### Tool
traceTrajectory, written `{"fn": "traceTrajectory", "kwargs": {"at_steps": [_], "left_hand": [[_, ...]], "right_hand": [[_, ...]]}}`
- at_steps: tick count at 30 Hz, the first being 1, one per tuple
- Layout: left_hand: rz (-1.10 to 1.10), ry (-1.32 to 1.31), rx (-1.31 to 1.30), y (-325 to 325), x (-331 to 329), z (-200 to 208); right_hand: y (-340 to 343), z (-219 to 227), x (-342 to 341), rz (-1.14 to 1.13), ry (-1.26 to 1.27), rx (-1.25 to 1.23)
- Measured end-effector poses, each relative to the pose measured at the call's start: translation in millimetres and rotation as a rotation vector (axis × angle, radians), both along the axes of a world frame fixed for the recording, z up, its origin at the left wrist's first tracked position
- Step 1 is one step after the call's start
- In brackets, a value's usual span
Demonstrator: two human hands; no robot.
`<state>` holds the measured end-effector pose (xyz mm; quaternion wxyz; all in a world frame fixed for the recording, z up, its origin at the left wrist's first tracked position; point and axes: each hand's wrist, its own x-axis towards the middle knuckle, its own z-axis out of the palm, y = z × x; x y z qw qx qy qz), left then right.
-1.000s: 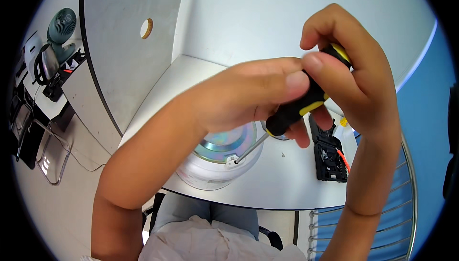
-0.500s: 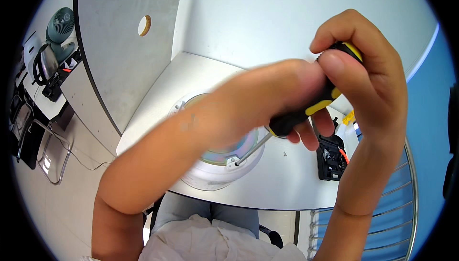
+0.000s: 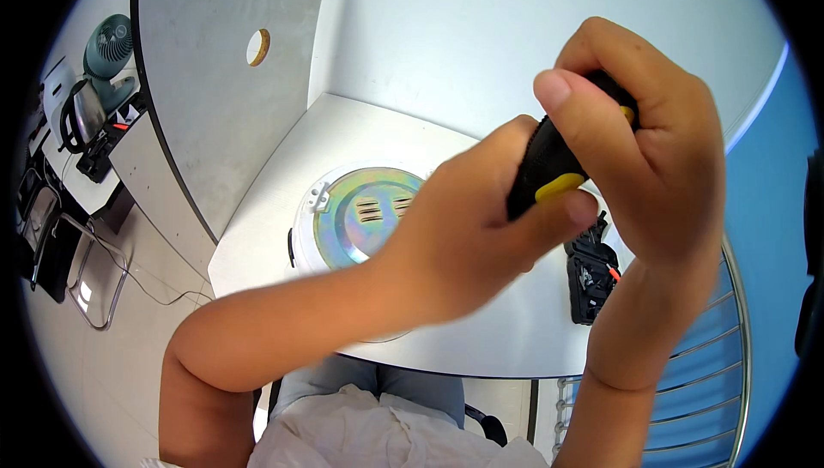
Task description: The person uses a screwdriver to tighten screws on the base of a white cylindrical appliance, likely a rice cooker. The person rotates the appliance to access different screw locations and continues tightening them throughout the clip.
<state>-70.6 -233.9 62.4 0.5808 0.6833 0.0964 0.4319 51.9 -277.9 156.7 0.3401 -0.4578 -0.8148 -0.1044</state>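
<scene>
Diagonally held black-and-yellow handle (image 3: pixel 551 159), long axis slanting down leftward, both hands (image 3: pixel 459 232) (image 3: pixel 665 150) gripping it

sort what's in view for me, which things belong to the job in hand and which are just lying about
Seem part of the job:
- screwdriver, in the left hand and right hand
- round appliance, on the table
- tool case, probably, on the same table

Seem just lying about:
- fan, off to the left
- kettle, near the fan

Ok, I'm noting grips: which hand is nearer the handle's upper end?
The right hand, curled around the upper end of the black-and-yellow handle; the left hand holds it lower down.
</scene>
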Motion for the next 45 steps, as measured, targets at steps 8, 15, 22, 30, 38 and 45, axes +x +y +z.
{"fn": "traceTrajectory", "kwargs": {"at_steps": [8,15,22,30,38,45], "left_hand": [[-0.631,-0.028,-0.091,34,-4,0],[0.277,-0.074,0.146,-18,10,-1],[-0.635,0.049,-0.145,37,-14,6],[0.404,0.042,0.204,-11,10,-12],[-0.665,-0.183,-0.241,37,-12,-6],[-0.08,-0.202,-0.086,9,2,-20]], "right_hand": [[14,10,13,0.465,0.05,-0.083],[-1,-11,7,0.454,0.59,-0.263],[49,-20,8,1.196,0.823,-0.547],[-7,-8,-10,-0.338,-0.154,0.254],[17,0,-1,0.192,0.082,-0.042],[1,-10,-2,0.136,0.223,0.022]]}}
